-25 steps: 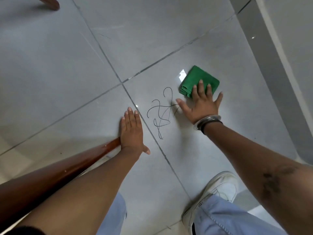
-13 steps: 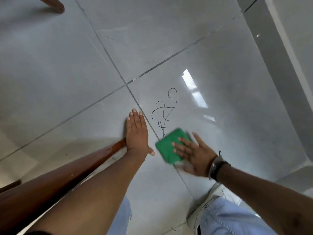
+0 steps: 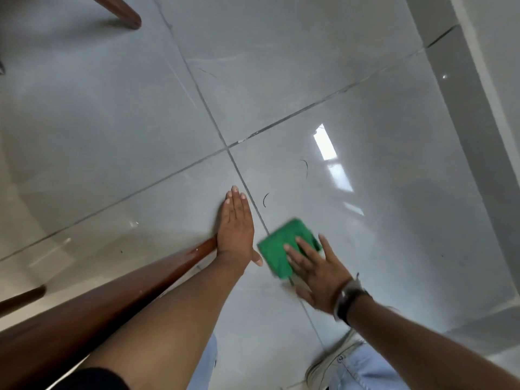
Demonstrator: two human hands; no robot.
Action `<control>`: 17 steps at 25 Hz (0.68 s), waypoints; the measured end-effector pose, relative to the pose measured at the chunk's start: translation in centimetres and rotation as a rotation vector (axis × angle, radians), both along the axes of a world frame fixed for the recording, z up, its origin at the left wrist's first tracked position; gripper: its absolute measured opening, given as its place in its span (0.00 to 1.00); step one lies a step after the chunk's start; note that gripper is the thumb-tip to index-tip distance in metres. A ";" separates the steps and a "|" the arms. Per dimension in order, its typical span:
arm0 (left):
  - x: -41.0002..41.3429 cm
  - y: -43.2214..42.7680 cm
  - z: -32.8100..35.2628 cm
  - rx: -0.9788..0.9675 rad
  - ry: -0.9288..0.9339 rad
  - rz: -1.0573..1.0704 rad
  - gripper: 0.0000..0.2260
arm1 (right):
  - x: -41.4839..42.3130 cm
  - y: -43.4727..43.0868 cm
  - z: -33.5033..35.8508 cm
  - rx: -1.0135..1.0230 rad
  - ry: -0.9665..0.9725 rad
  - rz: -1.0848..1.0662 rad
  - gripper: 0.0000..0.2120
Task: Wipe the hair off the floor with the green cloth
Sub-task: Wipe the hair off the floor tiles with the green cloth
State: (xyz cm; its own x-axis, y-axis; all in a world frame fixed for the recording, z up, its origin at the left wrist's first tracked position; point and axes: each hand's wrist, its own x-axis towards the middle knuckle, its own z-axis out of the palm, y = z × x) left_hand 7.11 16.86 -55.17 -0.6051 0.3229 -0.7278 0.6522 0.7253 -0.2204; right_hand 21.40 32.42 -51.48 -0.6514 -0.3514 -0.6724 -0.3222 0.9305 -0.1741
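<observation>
A folded green cloth lies on the glossy grey tile floor, just right of a grout line. My right hand presses flat on the cloth's near half, fingers spread. My left hand rests palm-down on the floor to the cloth's left, fingers together, holding nothing. Two short dark hair strands remain beyond the cloth: one curved hair strand by my left fingertips and another hair strand farther out. Any hair under the cloth is hidden.
A brown wooden furniture leg slants along my left forearm to the wrist. Another wooden leg stands at the top left. My white shoe and blue jeans are at the bottom. A grey skirting and wall run along the right.
My right hand has dragged the cloth from beyond the hair tangle back toward me. The tangle is gone from view; only two short strands are left on the tile. Left hand unmoved.
</observation>
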 end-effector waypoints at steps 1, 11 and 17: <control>0.1 0.0 0.0 -0.010 -0.002 -0.007 0.74 | 1.9 -0.1 0.3 -0.007 -0.038 0.040 0.30; 0.1 0.1 0.7 -0.013 0.015 -0.053 0.72 | -15.9 -0.3 -4.1 0.148 0.253 -0.161 0.31; 0.0 0.5 0.7 -0.027 0.017 -0.035 0.72 | -3.2 -3.4 -1.2 0.042 -0.001 -0.333 0.30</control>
